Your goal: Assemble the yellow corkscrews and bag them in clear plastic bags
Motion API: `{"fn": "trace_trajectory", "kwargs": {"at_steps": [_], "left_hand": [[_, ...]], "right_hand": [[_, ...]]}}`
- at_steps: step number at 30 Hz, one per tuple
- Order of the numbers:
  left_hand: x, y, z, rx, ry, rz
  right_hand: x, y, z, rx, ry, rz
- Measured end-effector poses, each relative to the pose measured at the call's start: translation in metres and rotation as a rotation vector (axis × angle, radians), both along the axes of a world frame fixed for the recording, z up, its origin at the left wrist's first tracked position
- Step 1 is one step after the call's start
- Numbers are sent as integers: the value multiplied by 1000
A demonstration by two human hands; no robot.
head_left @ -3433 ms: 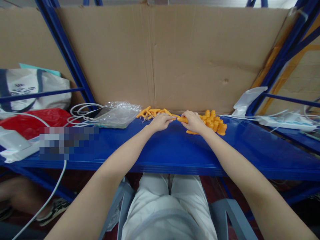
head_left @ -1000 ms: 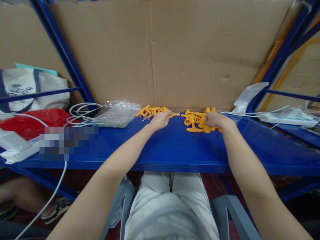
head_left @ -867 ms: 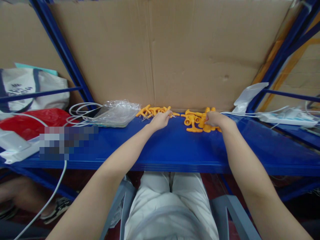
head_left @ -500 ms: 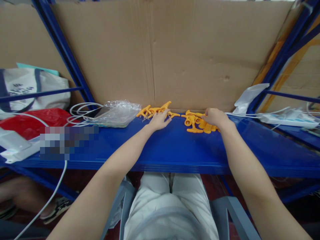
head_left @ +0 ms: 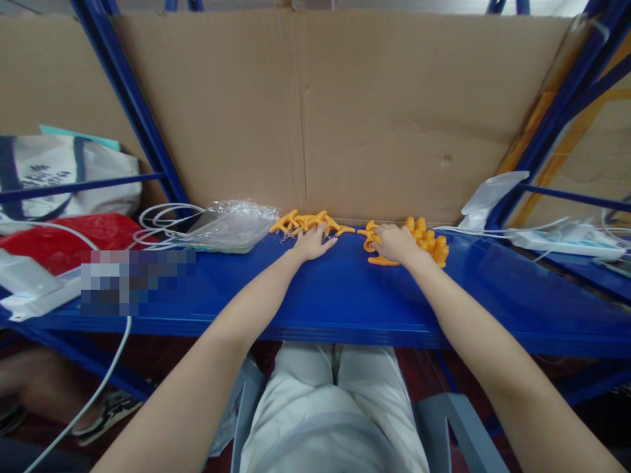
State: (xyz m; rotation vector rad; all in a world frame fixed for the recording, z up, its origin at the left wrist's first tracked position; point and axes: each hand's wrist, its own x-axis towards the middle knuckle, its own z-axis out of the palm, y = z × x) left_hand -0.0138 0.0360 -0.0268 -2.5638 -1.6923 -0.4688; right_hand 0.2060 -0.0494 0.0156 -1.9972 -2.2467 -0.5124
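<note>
My left hand [head_left: 311, 243] rests on the blue shelf, its thumb and fingers apart. The fingertips touch the near edge of a row of orange branched plastic pieces [head_left: 311, 221] with small metal chains. To the right, my right hand [head_left: 394, 242] lies over a second orange pile, its fingers bent around an orange plastic piece with a round end [head_left: 369, 244]. The palm covers much of that piece. Below the fingers lies an orange bar-shaped part [head_left: 383, 261]. Several orange tubular pieces [head_left: 434, 244] are bunched right of the hand.
A clear plastic bag [head_left: 231, 223] and coiled white cables [head_left: 158, 223] lie left on the blue shelf [head_left: 340, 295]. A red bag [head_left: 73, 240] and white power strip sit farther left. Cardboard [head_left: 369, 118] stands behind. At right are a white power strip [head_left: 566, 241] and cables.
My right hand has moved left across its orange pile, uncovering the tubular pieces on the right. My left hand has shifted only slightly, and the orange piece raised near its fingertips now lies lower.
</note>
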Motion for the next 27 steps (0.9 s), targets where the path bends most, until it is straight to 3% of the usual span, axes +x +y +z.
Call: {"fn": "trace_trajectory", "kwargs": {"at_steps": [8, 22, 27], "left_hand": [[-2, 4, -1, -5, 45, 68], [-2, 0, 3, 115, 36, 135], [-5, 0, 5, 190, 14, 92]], "right_hand": [[-8, 17, -20, -42, -62, 41], [-4, 27, -27, 39, 24, 62], [-4, 28, -28, 22, 29, 77]]}}
